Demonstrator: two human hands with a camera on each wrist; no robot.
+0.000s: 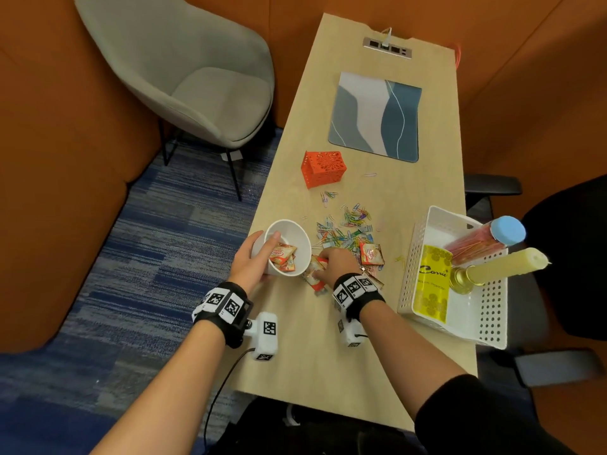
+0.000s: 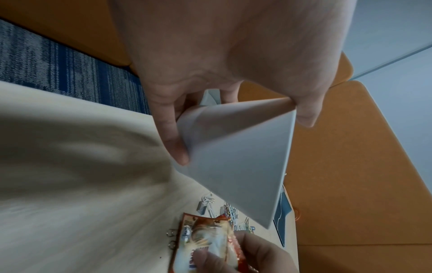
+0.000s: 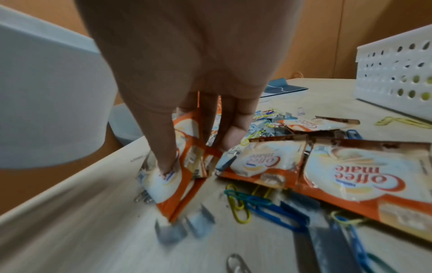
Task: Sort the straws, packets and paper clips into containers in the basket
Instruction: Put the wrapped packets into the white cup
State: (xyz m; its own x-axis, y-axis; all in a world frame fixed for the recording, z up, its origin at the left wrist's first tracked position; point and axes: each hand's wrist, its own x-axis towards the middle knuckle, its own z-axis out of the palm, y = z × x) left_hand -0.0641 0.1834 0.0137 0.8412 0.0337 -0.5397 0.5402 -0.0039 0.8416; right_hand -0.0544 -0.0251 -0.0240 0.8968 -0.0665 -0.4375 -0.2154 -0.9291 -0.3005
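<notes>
Left hand (image 1: 251,261) grips the white cup (image 1: 289,247), tilted toward the right hand (image 1: 335,262), thumb on its outer wall and a finger inside the rim; packets (image 1: 283,256) lie within. Right hand pinches a packet (image 1: 314,274) just beside the cup. Beyond its fingers lie paper clips (image 1: 348,229); to its right, the white basket (image 1: 486,310) holds a straw jar (image 1: 483,243).

From the left wrist, fingers (image 2: 174,140) clasp the cup wall above the worktop (image 2: 70,184).

From the right wrist, thumb and fingers (image 3: 163,147) clamp the folded packet; more packets (image 3: 364,177) lie right of them.
</notes>
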